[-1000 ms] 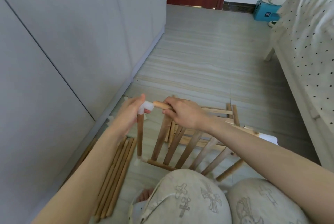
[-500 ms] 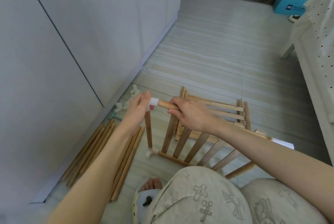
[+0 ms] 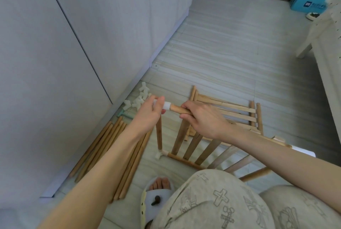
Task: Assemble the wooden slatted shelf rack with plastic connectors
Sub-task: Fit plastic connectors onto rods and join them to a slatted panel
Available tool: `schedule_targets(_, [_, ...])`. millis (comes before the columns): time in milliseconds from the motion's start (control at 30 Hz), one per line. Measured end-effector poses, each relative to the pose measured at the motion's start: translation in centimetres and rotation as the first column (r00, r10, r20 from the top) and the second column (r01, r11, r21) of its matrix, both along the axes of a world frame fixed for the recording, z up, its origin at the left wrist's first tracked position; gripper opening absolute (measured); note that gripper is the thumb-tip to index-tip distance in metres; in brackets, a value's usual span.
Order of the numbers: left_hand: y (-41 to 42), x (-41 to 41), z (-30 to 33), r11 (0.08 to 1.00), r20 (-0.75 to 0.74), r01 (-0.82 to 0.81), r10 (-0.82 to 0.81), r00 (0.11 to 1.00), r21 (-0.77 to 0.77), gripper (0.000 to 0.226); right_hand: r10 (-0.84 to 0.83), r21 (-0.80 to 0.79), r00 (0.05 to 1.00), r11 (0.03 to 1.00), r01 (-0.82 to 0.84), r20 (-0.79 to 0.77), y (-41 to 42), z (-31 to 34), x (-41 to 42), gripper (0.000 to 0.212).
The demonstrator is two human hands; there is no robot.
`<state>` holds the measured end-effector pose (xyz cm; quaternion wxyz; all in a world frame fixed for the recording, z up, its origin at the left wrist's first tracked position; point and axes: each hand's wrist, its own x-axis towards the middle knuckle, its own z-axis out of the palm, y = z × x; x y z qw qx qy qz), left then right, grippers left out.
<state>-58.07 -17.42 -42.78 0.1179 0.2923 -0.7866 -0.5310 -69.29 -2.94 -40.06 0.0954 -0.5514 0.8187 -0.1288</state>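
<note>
A: How are the hands sitting?

B: Both forearms are reaching forward over the knees. The left hand (image 3: 151, 112) is curling its fingers (image 3: 160, 101) round a white connector (image 3: 166, 106), thumb and fingertips pinching it at the top of an upright rod (image 3: 159, 132). The right hand (image 3: 201, 119) is lying palm down just right of it, fingers wrapped round the top rail (image 3: 178, 109) of the slatted panel (image 3: 195, 145).

A: And the rail against the connector?

B: The rail's end is sitting in the connector's side socket, right between the two hands. How deep it is going in, I cannot tell.

A: The rest of the rack?

B: Below the hands the upright rod is dropping to a second connector (image 3: 159, 154) on the floor (image 3: 221, 53), which is joining the panel's lower rail (image 3: 184, 161). The slats are leaning from that rail up toward the right hand.

A: Spare parts?

B: Loose connectors (image 3: 137, 100) are lying just beyond the left fingers, near the cabinet (image 3: 73, 44). A bundle of rods (image 3: 103, 153) is lying under the left forearm. Another slatted panel (image 3: 230, 112) is lying flat on the floor past the right hand.
</note>
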Motion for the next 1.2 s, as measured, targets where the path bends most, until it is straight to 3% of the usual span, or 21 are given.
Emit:
schedule_targets(333, [0.9, 0.8, 1.1, 0.991, 0.100, 0.134, -0.133, 0.986, 0.001, 0.044, 0.005, -0.011, 1.000, 1.000, -0.004, 0.021, 1.3, 0.2, 0.7, 0.022])
schedule_targets(533, [-0.6, 1.9, 2.9, 0.939, 0.223, 0.134, -0.212, 0.952, 0.318, 0.022, 0.125, 0.098, 0.992, 0.987, -0.128, 0.032, 1.4, 1.2, 1.5, 0.024])
schedule_targets(767, [1.1, -1.5, 3.2, 0.952, 0.441, -0.050, -0.093, 0.892, 0.302, 0.024, 0.134, 0.209, 0.987, 0.966, -0.150, 0.089, 1.5, 2.1, 1.3, 0.014])
schedule_targets(967, [1.9, -2.4, 2.0, 0.978, 0.425, -0.087, -0.001, 0.905, 0.188, 0.032, 0.102, 0.240, 0.968, 0.958, -0.158, 0.229, 1.4, 1.4, 0.7, 0.027])
schedule_targets(1200, [2.2, -2.4, 1.5, 0.986, 0.417, -0.063, -0.006, 0.909, 0.151, 0.031, 0.152, 0.234, 0.985, 0.958, -0.167, 0.079, 1.1, 0.5, 0.4, 0.037])
